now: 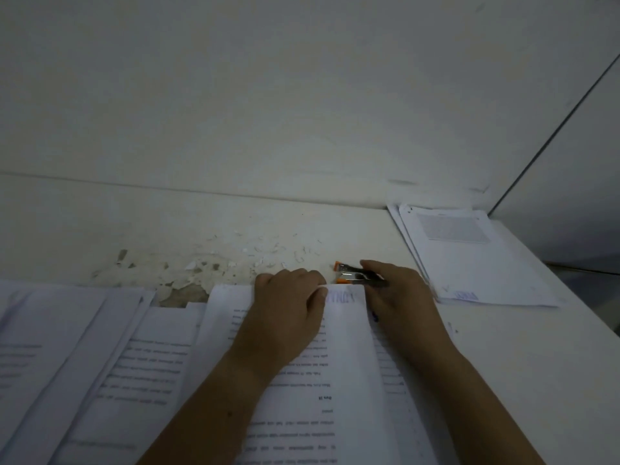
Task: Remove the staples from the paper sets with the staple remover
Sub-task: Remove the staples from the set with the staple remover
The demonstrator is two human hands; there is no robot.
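Overlapping white printed sheets (117,380) are lying flat at left; my left hand (285,313) is gripping the top edge of the white paper set (349,364), my right hand (399,297) is pinching the orange-and-steel staple remover (352,275) at its corner, beside another flat paper stack (476,263).

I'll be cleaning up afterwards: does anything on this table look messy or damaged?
Yes. Small white scraps and what look like loose staples lie scattered on the table beyond the paper set, and the surface there is flaking, with brownish bare patches.
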